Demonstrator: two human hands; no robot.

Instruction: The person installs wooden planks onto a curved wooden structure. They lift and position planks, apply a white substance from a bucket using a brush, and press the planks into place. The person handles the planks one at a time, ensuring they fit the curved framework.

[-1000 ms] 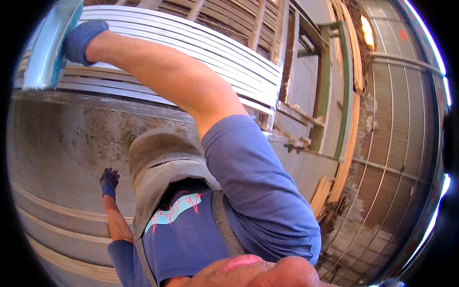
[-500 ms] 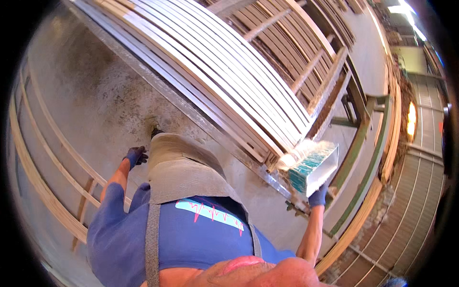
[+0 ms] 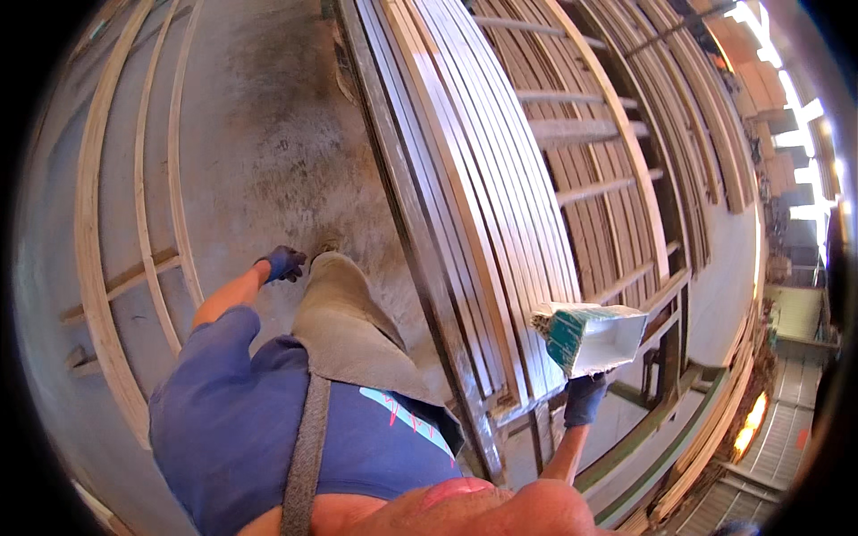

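My right hand [image 3: 585,399], in a dark blue glove, is closed at the underside of a rectangular teal and white open container [image 3: 609,341]. Its inside is white, its edges are smeared, and a rough whitish clump shows at its far left end. The container is over the near ends of a row of long pale boards [image 3: 500,192] lying side by side. Away to the left, my gloved left hand [image 3: 283,264] hangs in the air with its fingers loosely apart, holding nothing.
A metal rail [image 3: 416,232] edges the boards on their left. Beyond them, a frame with crossbars [image 3: 590,192] carries more timber. Long wooden strips [image 3: 143,188] lie at the left. Green metal beams [image 3: 661,447] stand at the lower right.
My view has turned, so the boards now run more upright in it. The container remains in my right hand, tilted differently and apart from the pale smear seen earlier. My left hand stays empty.
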